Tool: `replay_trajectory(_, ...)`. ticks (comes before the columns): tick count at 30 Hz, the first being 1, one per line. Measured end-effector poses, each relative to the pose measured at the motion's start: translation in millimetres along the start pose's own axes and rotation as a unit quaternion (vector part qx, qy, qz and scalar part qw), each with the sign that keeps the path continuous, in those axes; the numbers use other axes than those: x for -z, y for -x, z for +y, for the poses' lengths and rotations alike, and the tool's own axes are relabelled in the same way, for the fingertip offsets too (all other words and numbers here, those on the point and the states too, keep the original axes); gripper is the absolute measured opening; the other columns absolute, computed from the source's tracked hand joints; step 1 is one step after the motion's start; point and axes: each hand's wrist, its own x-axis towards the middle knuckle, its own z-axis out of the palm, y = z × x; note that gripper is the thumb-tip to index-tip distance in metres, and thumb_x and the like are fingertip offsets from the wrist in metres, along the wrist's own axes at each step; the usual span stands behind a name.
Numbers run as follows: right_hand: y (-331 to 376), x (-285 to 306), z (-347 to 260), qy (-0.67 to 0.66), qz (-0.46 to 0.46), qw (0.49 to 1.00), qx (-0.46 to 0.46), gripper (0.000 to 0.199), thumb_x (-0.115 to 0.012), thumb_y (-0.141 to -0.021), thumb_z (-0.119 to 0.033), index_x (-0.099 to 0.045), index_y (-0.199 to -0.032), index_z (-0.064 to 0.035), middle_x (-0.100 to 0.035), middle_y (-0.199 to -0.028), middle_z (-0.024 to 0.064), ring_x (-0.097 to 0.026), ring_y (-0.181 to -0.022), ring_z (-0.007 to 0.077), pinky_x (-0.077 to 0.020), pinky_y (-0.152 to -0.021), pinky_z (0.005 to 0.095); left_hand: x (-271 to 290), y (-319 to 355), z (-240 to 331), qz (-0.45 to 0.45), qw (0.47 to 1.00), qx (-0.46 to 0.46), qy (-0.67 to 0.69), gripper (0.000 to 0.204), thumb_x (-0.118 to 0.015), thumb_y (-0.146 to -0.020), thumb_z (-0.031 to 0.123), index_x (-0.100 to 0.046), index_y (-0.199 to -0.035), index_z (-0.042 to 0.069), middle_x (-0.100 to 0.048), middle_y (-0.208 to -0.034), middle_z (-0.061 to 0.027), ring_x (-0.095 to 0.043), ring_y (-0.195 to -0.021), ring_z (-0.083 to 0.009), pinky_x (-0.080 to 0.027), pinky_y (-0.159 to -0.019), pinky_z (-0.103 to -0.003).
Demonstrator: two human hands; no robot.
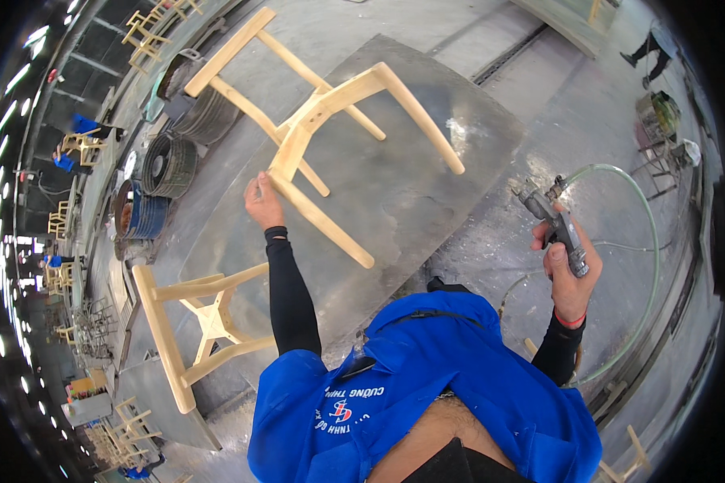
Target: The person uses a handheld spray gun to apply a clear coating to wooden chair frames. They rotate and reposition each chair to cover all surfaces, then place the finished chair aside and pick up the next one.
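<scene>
Pale wood forms the chair frame [295, 143] before us, over a grey sheet [427, 211]; our left hand [264, 205] grips its near-left corner, while our right hand [573, 278] wraps around a spray gun [569, 235] trailing a green hose [656, 249].

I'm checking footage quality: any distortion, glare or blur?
Head view: strong fisheye bending toward the edges; head view: lamps at far left glare white, and the board has a bright patch; head view: touched chair, left hand and right hand look fairly sharp.
</scene>
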Motion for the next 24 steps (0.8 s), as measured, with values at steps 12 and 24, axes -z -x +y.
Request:
replay_trajectory(12,41,80,49,0.153,0.016,0.963,-0.219,0.05,-0.07,-0.1,-0.029,-0.062,-0.135,0.0056,-0.074,-0.095,0.0101,-0.066,-0.079,0.0126,-0.0499,-0.066,0.0257,-6,-11,8,0.011,0.999,-0.02,-0.024,0.035,-0.072,-0.097,0.031,-0.074,-0.094,-0.003,-0.074,-0.097,-0.015,-0.066,-0.093,-0.0262,-0.05,-0.089,-0.04)
replay_trajectory(24,-9,-9,-49,0.016,0.023,1.0,0.0,0.055,-0.064,-0.102,-0.039,-0.061,-0.135,0.0046,-0.071,-0.096,0.0101,-0.057,-0.069,0.0064,-0.039,-0.051,0.0204,-13,-9,17,0.014,0.999,-0.034,0.007,0.04,-0.071,-0.097,0.036,-0.071,-0.094,-0.004,-0.073,-0.096,-0.0176,-0.068,-0.09,-0.0281,-0.051,-0.086,-0.042)
